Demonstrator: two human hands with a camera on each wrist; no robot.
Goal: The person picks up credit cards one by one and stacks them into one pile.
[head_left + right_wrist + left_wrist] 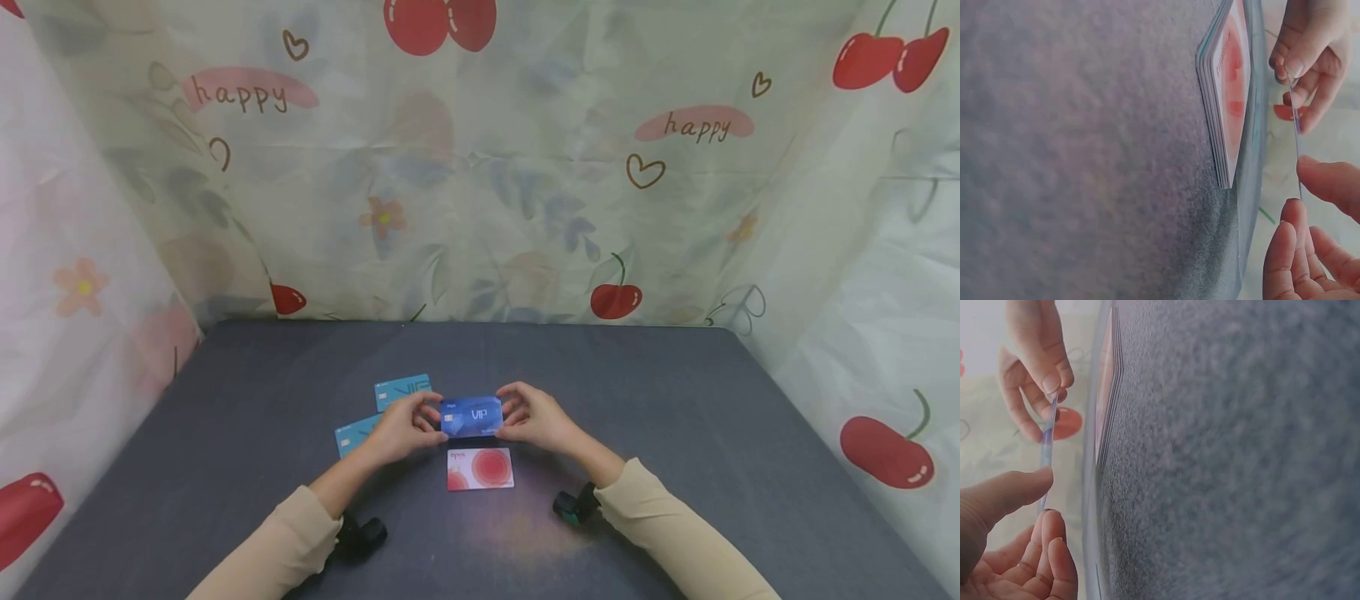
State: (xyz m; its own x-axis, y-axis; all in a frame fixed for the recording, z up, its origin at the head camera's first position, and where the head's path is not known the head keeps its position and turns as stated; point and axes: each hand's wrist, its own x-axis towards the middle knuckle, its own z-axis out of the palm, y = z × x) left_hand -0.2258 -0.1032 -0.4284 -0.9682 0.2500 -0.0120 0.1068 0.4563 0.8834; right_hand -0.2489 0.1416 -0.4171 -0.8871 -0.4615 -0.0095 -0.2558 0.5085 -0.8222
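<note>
Both hands hold up a dark blue VIP card point(471, 417) by its short sides. My left hand point(405, 429) pinches its left end between thumb and fingers, and my right hand point(538, 418) pinches the right end. In the left wrist view the card point(1048, 440) shows nearly edge-on, raised off the table. Just below it in the head view lies a stack of cards point(480, 469), its top one white with pink-red circles. The stack's several layers point(1225, 106) are visible from the side in the right wrist view.
Two light blue cards lie to the left: an upper card point(402, 390) and a lower card point(357, 435), the latter partly hidden by the left hand. A dark grey table point(637, 400) bears everything. A cherry-print curtain point(480, 192) stands behind and at both sides.
</note>
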